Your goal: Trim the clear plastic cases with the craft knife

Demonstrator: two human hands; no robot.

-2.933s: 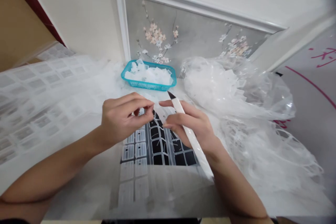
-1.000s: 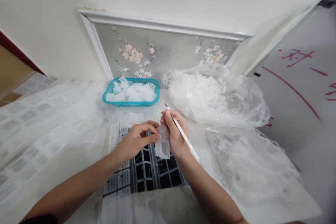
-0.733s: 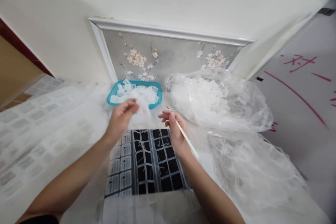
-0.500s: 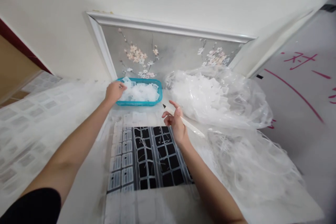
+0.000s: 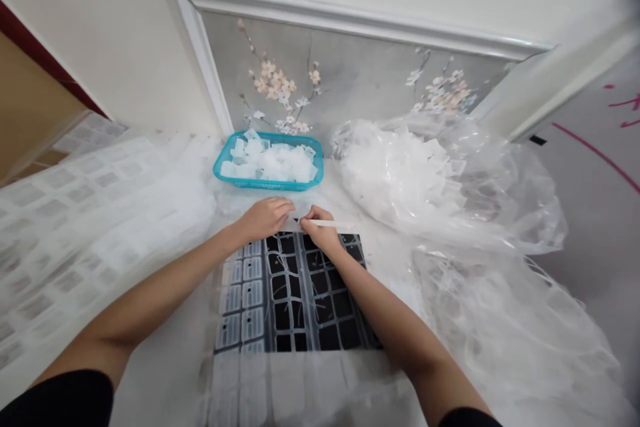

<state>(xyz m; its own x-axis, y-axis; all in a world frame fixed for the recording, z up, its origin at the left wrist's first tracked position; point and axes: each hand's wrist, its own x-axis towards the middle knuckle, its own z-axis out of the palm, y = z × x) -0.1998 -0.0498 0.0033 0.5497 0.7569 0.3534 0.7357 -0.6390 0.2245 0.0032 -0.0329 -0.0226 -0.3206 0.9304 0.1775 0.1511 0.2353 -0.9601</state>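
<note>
My right hand (image 5: 320,225) is closed round a white pen-like tool (image 5: 336,223) with a dark pointed tip, which points left toward my other hand. My left hand (image 5: 270,217) has its fingers drawn together just left of that tip; whatever they pinch is too small or hidden to make out. Both hands are over the far edge of a black and grey gridded sheet (image 5: 290,293), its cells crossed by thin pale strands. Behind them stands a blue plastic basket (image 5: 219,167) holding many small translucent white pieces (image 5: 280,160).
A clear plastic bag (image 5: 400,173) full of similar white pieces lies at the back right. In front of it is a heap of clear plastic film (image 5: 510,327). Translucent sheets with square pockets (image 5: 65,233) cover the left side. A framed flower picture (image 5: 360,73) leans at the back.
My left hand has come from the basket's left rim to the sheet's far edge. My right hand has moved slightly left and closed more around the tool. The camera view has shifted.
</note>
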